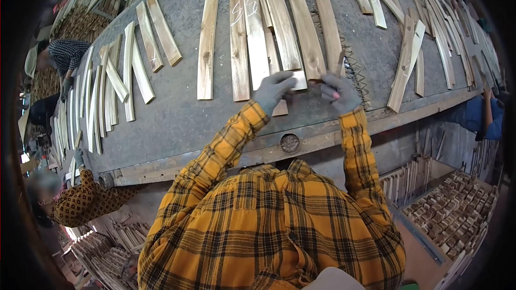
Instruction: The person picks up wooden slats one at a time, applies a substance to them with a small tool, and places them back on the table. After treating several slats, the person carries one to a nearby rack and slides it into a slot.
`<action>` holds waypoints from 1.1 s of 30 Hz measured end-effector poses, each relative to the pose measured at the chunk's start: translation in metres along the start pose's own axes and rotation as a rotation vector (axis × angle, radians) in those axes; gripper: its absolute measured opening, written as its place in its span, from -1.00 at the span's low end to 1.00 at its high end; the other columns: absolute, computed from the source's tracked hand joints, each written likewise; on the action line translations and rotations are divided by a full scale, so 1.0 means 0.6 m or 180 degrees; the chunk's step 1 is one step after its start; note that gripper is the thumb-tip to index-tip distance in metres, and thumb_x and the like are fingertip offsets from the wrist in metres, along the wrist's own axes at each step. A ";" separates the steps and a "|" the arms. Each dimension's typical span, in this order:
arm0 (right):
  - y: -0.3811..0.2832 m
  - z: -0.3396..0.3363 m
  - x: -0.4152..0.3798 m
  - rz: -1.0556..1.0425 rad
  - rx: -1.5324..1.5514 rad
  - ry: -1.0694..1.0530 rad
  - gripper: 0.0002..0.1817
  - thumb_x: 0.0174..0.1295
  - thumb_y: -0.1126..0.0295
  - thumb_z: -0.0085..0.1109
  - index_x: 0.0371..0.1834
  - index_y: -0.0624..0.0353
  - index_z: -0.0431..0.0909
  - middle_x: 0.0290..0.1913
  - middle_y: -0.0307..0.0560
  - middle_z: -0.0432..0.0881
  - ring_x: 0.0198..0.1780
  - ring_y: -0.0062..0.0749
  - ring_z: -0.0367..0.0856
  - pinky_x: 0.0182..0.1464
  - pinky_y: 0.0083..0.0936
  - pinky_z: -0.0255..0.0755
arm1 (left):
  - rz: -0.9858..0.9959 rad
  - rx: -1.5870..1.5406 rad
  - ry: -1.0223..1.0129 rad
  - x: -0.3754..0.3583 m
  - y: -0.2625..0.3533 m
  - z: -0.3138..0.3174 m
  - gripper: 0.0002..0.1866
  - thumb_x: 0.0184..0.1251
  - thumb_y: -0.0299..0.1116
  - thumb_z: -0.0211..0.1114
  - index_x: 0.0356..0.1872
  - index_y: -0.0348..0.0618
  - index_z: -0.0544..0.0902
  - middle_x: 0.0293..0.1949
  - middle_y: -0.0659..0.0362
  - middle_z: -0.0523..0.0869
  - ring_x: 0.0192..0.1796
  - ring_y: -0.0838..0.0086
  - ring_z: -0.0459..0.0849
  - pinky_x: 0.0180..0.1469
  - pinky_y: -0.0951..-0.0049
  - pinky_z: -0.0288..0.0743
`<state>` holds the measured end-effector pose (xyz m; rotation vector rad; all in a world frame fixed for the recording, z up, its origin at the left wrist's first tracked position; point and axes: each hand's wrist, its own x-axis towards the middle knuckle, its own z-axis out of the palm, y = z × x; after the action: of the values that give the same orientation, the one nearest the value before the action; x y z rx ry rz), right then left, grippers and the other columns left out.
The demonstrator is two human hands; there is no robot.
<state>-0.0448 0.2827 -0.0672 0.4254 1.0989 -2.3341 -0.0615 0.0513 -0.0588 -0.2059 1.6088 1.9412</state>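
My left hand, in a grey glove, has its fingers closed at the near end of a pale wooden strip in the middle group. This strip overlaps other strips. My right hand, also gloved, is closed around a thin dark object pointing away from me; its kind is unclear. One fingertip of this hand shows pink. A brown strip lies between my hands. Two strips on the left of the group, a brown one and a pale one, carry white chalk marks.
More wooden strips lie on the grey table at left and right. A round hole sits near its front edge. Co-workers stand at the left and right. A crate of wood pieces is at lower right.
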 end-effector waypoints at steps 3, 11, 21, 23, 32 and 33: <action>0.046 0.031 -0.037 0.0092 0.0039 0.0144 -0.74 0.24 0.41 0.12 -0.05 0.29 0.52 -0.43 -0.12 0.61 -0.73 -0.79 0.06 -0.66 -0.77 -0.05 | -0.0615 -0.1682 -0.0978 0.022 -0.025 0.017 -0.64 0.24 -0.39 0.27 0.02 -0.33 0.51 -0.19 0.12 0.66 -0.22 0.47 0.64 -0.11 0.52 0.51; 0.084 0.142 -0.107 -0.1312 -0.3428 0.1692 -0.79 0.31 0.34 0.07 -0.14 0.21 0.62 -0.34 -0.14 0.65 -0.47 -0.50 0.49 -0.41 -0.57 0.36 | -0.0564 -0.1978 -0.1099 -0.036 -0.031 -0.019 -0.40 0.09 -0.59 0.12 0.23 -0.44 0.22 -0.01 -0.13 0.54 -0.11 0.21 0.64 0.18 0.20 0.51; 0.096 0.195 -0.169 -0.0594 -0.6901 0.0373 -0.82 0.08 0.43 0.09 -0.29 0.17 0.65 -0.27 0.03 0.65 -0.20 -0.01 0.64 -0.24 -0.23 0.52 | -0.0543 -0.2290 -0.1128 -0.027 -0.066 -0.101 -0.49 0.48 -0.08 -0.12 0.15 -0.38 0.25 -0.21 -0.20 0.57 -0.23 0.09 0.62 -0.21 0.22 0.64; 0.096 0.240 -0.144 0.0442 -0.6998 0.0421 -0.81 0.09 0.43 0.10 -0.27 0.18 0.66 -0.24 0.06 0.66 -0.19 -0.01 0.65 -0.22 -0.24 0.53 | -0.0649 -0.2205 -0.0740 -0.050 -0.042 -0.090 -0.45 0.47 -0.03 -0.10 0.18 -0.38 0.24 -0.20 -0.20 0.57 -0.23 0.10 0.62 -0.21 0.20 0.63; 0.119 0.233 -0.140 0.0508 -0.6858 0.0418 -0.80 0.13 0.29 0.11 -0.33 0.14 0.66 -0.31 0.05 0.66 -0.24 -0.02 0.65 -0.23 -0.22 0.51 | -0.0714 -0.2086 -0.1665 0.021 -0.065 -0.096 -0.40 0.47 0.11 -0.23 0.18 -0.24 0.33 -0.23 -0.15 0.58 -0.31 0.14 0.62 -0.29 0.21 0.58; 0.108 0.230 -0.157 0.0195 -0.6689 0.0434 -0.81 0.12 0.29 0.11 -0.38 0.16 0.64 -0.34 0.06 0.65 -0.28 -0.01 0.64 -0.25 -0.21 0.49 | -0.0707 -0.1998 -0.1516 0.012 -0.060 -0.096 -0.40 0.47 0.12 -0.23 0.17 -0.24 0.34 -0.24 -0.14 0.59 -0.33 0.15 0.62 -0.31 0.21 0.58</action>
<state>0.0613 0.1705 0.0241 -0.2414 2.5913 -0.1598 -0.0627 0.0029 -0.1073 -0.1447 0.6241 2.0610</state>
